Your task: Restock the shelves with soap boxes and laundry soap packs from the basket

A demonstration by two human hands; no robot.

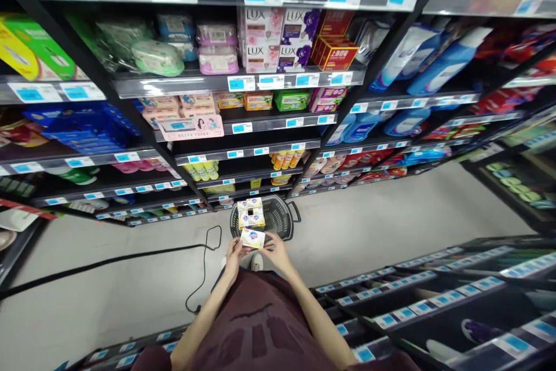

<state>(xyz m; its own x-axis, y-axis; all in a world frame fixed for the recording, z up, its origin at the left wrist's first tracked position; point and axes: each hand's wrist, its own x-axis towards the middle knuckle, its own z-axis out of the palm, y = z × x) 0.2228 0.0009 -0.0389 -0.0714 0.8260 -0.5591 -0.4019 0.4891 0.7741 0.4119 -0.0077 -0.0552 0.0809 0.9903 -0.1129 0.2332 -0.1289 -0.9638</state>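
Between my two hands is a white and yellow soap box (252, 238) with a blue round emblem, its printed side facing up. My left hand (234, 253) grips its left end, and my right hand (275, 250) has the right end, fingers closed on the edges. Just beyond, a dark plastic shopping basket (284, 216) stands on the floor. Several similar soap boxes (251, 204) lie in its left half, grouped around a small gap. The fingers under the held box are partly hidden.
Shelves rise in front, with LUX soap boxes (263, 40), pink packs (217, 64) and blue bottles (443, 61). A black cable (130, 256) crosses the grey floor at left. Another shelf unit (417, 296) runs close behind on the right. My shoe (257, 262) is near the basket.
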